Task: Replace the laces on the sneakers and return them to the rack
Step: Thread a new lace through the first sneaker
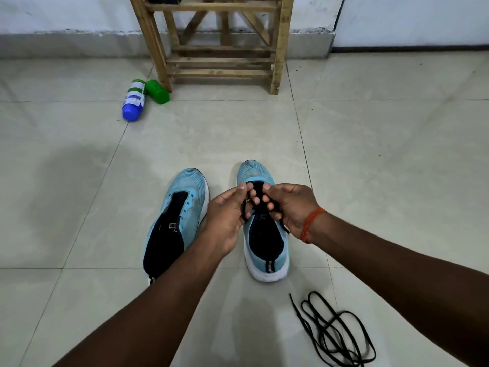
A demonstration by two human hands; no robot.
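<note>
Two light-blue sneakers with black tongues stand side by side on the tiled floor, toes pointing away from me. The left sneaker [182, 205] has no lace in its eyelets. Over the right sneaker [264, 242], my left hand [227, 215] and my right hand [288, 205] both pinch a black lace [258, 197] above the eyelets; its ends trail down past my fingers. A second black lace [333, 332] lies loose in a tangle on the floor at the lower right. The wooden shoe rack [222, 43] stands against the wall ahead.
A blue-capped bottle [133, 100] and a green bottle [158, 91] lie on the floor by the rack's left leg. An orange thread band [311, 225] circles my right wrist. Pale floor tiles stretch between the sneakers and the rack.
</note>
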